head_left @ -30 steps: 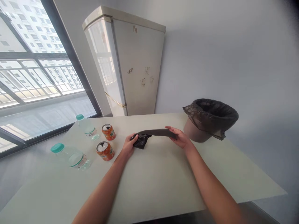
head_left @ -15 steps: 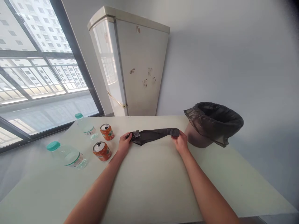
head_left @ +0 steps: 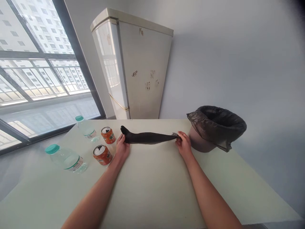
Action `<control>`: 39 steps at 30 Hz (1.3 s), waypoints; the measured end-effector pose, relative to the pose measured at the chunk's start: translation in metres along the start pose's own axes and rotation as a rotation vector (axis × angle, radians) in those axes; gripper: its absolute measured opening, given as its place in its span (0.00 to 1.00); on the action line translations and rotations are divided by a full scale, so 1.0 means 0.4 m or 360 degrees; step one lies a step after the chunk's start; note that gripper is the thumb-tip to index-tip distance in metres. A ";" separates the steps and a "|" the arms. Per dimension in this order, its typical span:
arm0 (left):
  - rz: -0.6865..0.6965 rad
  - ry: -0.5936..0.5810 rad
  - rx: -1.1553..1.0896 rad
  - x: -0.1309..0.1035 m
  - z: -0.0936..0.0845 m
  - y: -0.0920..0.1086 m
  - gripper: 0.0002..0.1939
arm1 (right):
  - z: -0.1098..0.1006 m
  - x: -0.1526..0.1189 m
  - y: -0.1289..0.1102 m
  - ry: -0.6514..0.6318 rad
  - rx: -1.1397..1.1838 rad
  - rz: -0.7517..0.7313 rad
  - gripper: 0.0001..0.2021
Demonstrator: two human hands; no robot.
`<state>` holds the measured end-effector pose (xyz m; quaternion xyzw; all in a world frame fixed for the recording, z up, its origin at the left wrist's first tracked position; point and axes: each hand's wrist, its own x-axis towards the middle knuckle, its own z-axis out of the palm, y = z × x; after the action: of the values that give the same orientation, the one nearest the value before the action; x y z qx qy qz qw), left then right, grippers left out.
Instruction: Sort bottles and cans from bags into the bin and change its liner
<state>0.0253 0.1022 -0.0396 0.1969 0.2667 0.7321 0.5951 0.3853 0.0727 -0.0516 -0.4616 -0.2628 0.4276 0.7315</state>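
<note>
A folded strip of thin black plastic, which looks like a rubbish bag (head_left: pixel 151 137), stretches between my two hands above the table. My left hand (head_left: pixel 122 149) is closed on its left end, and a short piece sticks up past the fingers. The other end is pinched in my right hand (head_left: pixel 184 143), where a small shiny patch shows. Just left of my left hand stand two orange drink cans (head_left: pixel 102 155), both opened on top. Close to my right hand is a bin (head_left: pixel 202 143) lined with a black bag (head_left: pixel 221 135) folded over its rim.
Two clear plastic bottles with green caps stand on the left: one bottle (head_left: pixel 69 159) nearer, the other bottle (head_left: pixel 86 128) farther back. Behind the pale table (head_left: pixel 152 190) is a white fridge (head_left: pixel 145 57). A window (head_left: pixel 43 73) is at the left.
The strip of black plastic is spread wider and straighter. My left hand has moved a little to the left, and the shiny patch now shows at the right end instead of the left.
</note>
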 end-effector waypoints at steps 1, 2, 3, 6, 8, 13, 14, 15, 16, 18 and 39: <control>-0.0024 0.0000 -0.0006 -0.001 0.003 -0.001 0.05 | 0.005 -0.003 -0.004 -0.0034 0.0008 0.0007 0.18; -0.0046 0.0003 -0.0017 -0.003 0.006 -0.002 0.05 | 0.009 -0.005 -0.008 -0.0060 0.0016 0.0019 0.18; -0.0070 0.0016 -0.0043 -0.003 0.009 -0.002 0.05 | 0.013 -0.007 -0.011 -0.0084 0.0020 0.0031 0.18; -0.0116 0.0127 -0.0165 -0.001 0.017 0.003 0.11 | 0.023 -0.012 -0.014 -0.0171 -0.0026 0.0049 0.19; -0.0139 0.0184 -0.0213 0.000 0.020 0.010 0.16 | 0.026 -0.015 -0.009 -0.0212 -0.0106 0.0045 0.19; -0.0257 0.0059 -0.0256 -0.009 0.032 0.023 0.26 | 0.024 -0.012 0.010 -0.0089 -0.0313 -0.0148 0.19; -0.0290 0.0013 -0.0257 -0.013 0.036 0.023 0.28 | 0.023 -0.010 0.012 -0.0051 -0.0333 -0.0191 0.19; -0.0321 -0.0034 -0.0257 -0.015 0.039 0.021 0.31 | 0.021 -0.008 0.013 -0.0022 -0.0344 -0.0217 0.19; -0.0346 -0.0069 -0.0261 -0.017 0.041 0.018 0.34 | 0.020 -0.006 0.013 -0.0005 -0.0348 -0.0225 0.20; -0.0392 -0.0114 -0.0271 -0.017 0.042 0.012 0.37 | 0.019 -0.005 0.011 -0.0001 -0.0343 -0.0184 0.21; 0.0457 -0.1185 0.1608 -0.216 0.088 -0.076 0.10 | 0.188 -0.245 0.000 -0.0998 -0.0183 0.0350 0.20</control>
<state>0.0883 0.0277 -0.0286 0.7277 0.3253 0.4711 0.3778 0.2779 0.0214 -0.0179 -0.3735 -0.4475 0.6095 0.5374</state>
